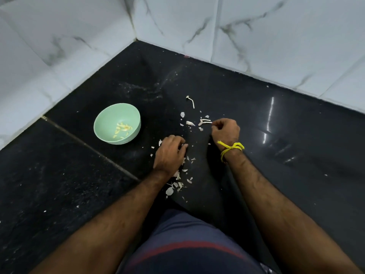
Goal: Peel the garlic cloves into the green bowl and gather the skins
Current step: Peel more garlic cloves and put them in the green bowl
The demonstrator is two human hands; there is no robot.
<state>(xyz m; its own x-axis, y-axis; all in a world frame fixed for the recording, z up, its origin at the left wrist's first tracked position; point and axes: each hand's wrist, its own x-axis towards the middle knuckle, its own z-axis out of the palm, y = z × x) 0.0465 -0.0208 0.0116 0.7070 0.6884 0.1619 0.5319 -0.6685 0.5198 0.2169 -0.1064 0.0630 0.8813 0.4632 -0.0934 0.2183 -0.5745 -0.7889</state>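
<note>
A: Black stone countertop (256,107) first, running into a corner of marble-look wall tiles (256,26). The green bowl (117,123) is the landmark; peeled garlic cloves (122,128) lie in its bottom.

B: And the hands?

A: Both are right of the bowl. The left hand (170,153) is nearer it, fingers curled down onto the counter among skins (178,182); whether it holds any, I cannot tell. The right hand (226,131), farther off, with a yellow thread (231,148) at the wrist, is closed, fingertips beside a stalk piece (205,121); a pinch isn't clear.

B: Best approach?

A: Probably sweep with cupped fingers toward 1 pile; light flakes scatter, so move slowly. 1 stem (191,101) lies beyond.
</note>
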